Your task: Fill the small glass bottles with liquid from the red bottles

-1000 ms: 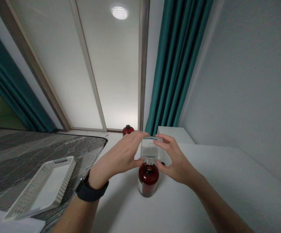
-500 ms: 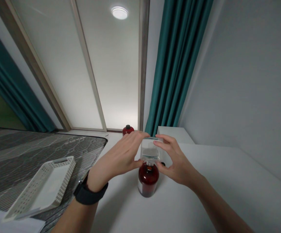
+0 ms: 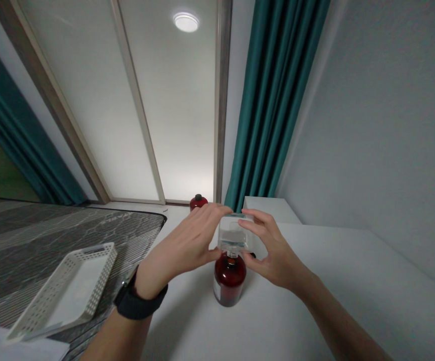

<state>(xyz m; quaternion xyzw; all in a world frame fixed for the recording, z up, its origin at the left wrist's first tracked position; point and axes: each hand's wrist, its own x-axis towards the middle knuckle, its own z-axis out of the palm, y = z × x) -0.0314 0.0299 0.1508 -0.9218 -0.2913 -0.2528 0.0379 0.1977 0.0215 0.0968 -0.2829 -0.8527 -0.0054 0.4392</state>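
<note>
Between my two hands is a clear bottle (image 3: 233, 234), held upside down with some clear liquid in it. My left hand (image 3: 198, 238) grips its left side, fingers along the top and thumb low. On the other side my right hand (image 3: 268, 245) grips it with fingers spread and thumb near the neck. The clear bottle's neck meets the mouth of a dark red bottle (image 3: 230, 278), which stands upright on the white table (image 3: 270, 321). A black cap-like thing (image 3: 252, 254) shows partly behind my right thumb.
Another red bottle with a black cap (image 3: 198, 201) stands beyond my left hand. A white perforated basket (image 3: 67, 291) lies to the left on the grey patterned surface (image 3: 89, 225), beside white paper (image 3: 22, 346). A white box-like piece (image 3: 270, 208) is at the table's far end.
Both hands keep the clear bottle inverted over the red bottle in nearly the same place. The view has shifted only very slightly.
</note>
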